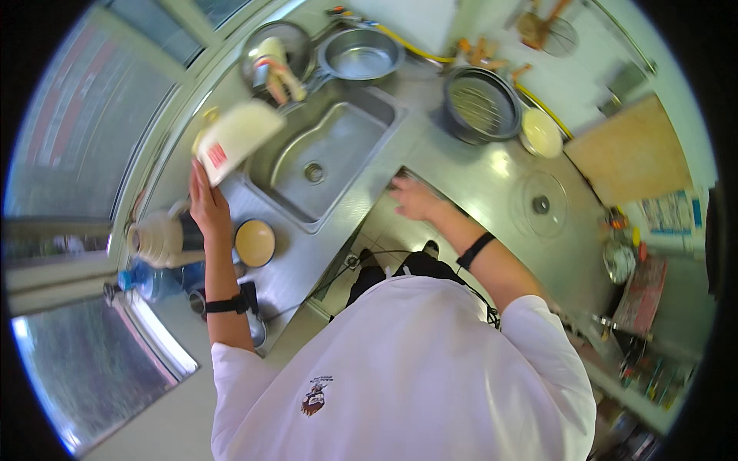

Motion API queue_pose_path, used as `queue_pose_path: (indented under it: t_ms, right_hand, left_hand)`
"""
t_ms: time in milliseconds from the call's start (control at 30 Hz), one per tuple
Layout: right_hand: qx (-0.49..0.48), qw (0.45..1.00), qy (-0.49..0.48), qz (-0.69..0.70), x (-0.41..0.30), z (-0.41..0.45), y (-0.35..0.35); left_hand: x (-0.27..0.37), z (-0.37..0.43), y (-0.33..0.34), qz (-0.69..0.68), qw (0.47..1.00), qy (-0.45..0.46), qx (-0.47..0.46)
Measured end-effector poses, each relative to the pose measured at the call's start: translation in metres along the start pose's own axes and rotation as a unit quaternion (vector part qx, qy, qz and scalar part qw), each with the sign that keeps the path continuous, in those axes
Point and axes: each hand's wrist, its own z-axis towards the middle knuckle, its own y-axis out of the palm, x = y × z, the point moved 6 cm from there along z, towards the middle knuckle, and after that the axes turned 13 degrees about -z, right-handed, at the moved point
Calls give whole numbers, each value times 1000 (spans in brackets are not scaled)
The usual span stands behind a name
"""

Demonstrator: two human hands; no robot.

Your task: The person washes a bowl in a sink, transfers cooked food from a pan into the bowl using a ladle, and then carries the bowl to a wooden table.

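My left hand (209, 201) is raised over the left side of the counter, gripping the lower edge of a pale cream object (248, 135) with a red printed mark. Motion blur hides exactly what the object is. It is tilted beside the left rim of the stainless steel sink (314, 155), which has a drain in its floor. My right hand (416, 199) is at the counter's front edge, next to a dark narrow opening (429, 181). Its fingers look spread, with nothing visible in them; whether they touch the edge I cannot tell.
Behind the sink are a metal basin (362, 55) and a round lid (277, 52). A dark pot (483, 104), yellow bowl (542, 133) and glass lid (541, 203) occupy the right counter. An enamel mug (255, 243), vacuum flask (164, 237) and water bottle (153, 279) stand left.
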Motion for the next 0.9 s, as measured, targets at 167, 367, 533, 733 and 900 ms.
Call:
queue_pose_path:
  t_ms: [167,367,533,733,900]
  right_hand:
    - [-227,970,82,16,30,-80,35]
    - [-6,963,187,195,112,-201,54]
    - [63,818,321,474,178,-292,105]
    - [89,629,464,617,189,-402,146]
    - [4,741,573,350,169,-484,158]
  left_hand:
    - [51,-81,67,-7,943,-117,-310]
    - [105,-93,69,29,961,-152,-230]
    - [99,-52,63,24,961,-266,-73]
    - [134,-55,106,-158,896,-412,-48]
    - [216,-115,183,-350,756,-531,-158]
